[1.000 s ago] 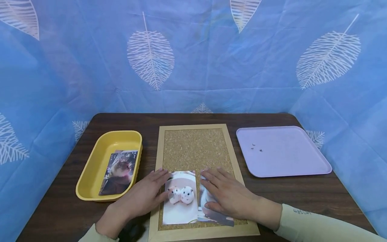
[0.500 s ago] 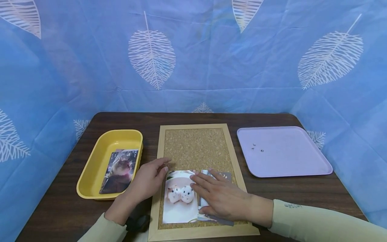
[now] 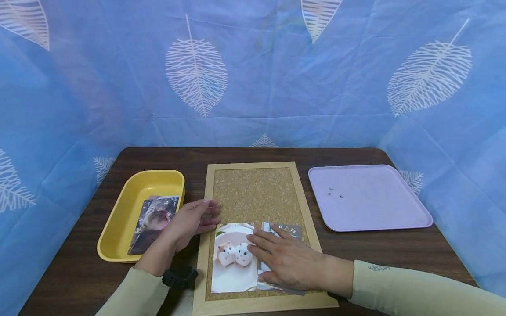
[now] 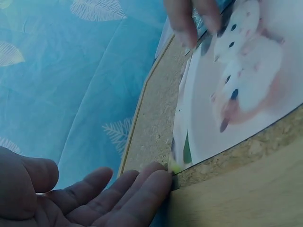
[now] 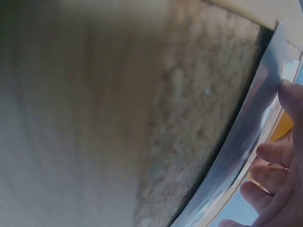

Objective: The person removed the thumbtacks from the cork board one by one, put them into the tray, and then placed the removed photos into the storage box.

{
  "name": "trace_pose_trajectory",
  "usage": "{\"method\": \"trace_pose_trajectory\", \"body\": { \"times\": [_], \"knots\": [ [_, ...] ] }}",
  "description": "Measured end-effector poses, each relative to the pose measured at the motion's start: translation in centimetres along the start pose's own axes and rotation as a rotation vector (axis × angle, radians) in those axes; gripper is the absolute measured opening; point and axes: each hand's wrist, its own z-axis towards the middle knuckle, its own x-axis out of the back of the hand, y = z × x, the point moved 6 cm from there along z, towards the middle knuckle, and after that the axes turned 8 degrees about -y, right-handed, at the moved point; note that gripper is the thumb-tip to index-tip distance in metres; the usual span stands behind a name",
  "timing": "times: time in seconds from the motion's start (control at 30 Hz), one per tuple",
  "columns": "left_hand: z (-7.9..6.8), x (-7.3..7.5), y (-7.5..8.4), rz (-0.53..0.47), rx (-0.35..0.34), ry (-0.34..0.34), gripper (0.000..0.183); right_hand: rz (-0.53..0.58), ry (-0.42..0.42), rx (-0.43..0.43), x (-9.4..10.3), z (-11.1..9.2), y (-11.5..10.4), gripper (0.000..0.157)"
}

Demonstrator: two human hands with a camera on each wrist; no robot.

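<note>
A wood-framed corkboard point(image 3: 253, 188) lies on the table. On its lower half lie two photos side by side: a hamster photo point(image 3: 235, 278) at left and a greyish photo point(image 3: 294, 230) at right. My right hand point(image 3: 292, 263), fingers spread, rests on the greyish photo, covering most of it, and its fingertips reach the hamster photo's right edge. In the right wrist view the greyish photo's near edge point(image 5: 251, 118) lifts off the cork. Beside the board's left frame, my left hand point(image 3: 193, 221) is turned palm inward, fingers straight and holding nothing, fingertips right at the frame.
To the left, a yellow tray point(image 3: 114, 219) contains several photos point(image 3: 156, 224). A lilac tray point(image 3: 379, 197) at the right bears several tiny pins point(image 3: 341, 196). A dark watch-like band point(image 3: 179, 278) is on the left wrist. Blue cloth point(image 3: 276, 66) hangs behind the table.
My left hand has moved off the hamster photo's left edge, up and left to the frame, turning on its side. My right hand has slid slightly left across the photos.
</note>
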Motion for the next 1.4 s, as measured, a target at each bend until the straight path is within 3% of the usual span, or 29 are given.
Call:
{"method": "trace_pose_trajectory", "body": {
  "times": [0.2, 0.47, 0.77, 0.9, 1.17, 1.4],
  "knots": [
    [0.1, 0.3, 0.2, -0.023, 0.028, -0.014, 0.049, -0.005, -0.066, -0.022, -0.2, 0.4, 0.0, 0.066],
    [0.0, -0.1, 0.2, -0.038, 0.049, -0.022, 0.048, 0.004, -0.065, -0.015, -0.3, 0.4, 0.0, 0.066],
    [-0.8, -0.9, 1.3, 0.199, 0.010, 0.017, 0.051, 0.018, -0.065, -0.012, -0.4, 0.3, 0.0, 0.066],
    [-0.5, -0.8, 1.4, 0.229, 0.031, 0.020, 0.053, 0.009, -0.062, -0.017, -0.5, 0.3, 0.0, 0.065],
    [0.1, -0.8, 0.5, 0.092, 0.045, -0.046, 0.050, 0.014, -0.048, -0.012, -0.5, 0.2, -0.1, 0.065],
    [0.3, -0.6, -0.2, -0.076, 0.030, -0.011, 0.050, 0.013, -0.051, -0.014, -0.4, 0.2, -0.1, 0.064]
  ]
}}
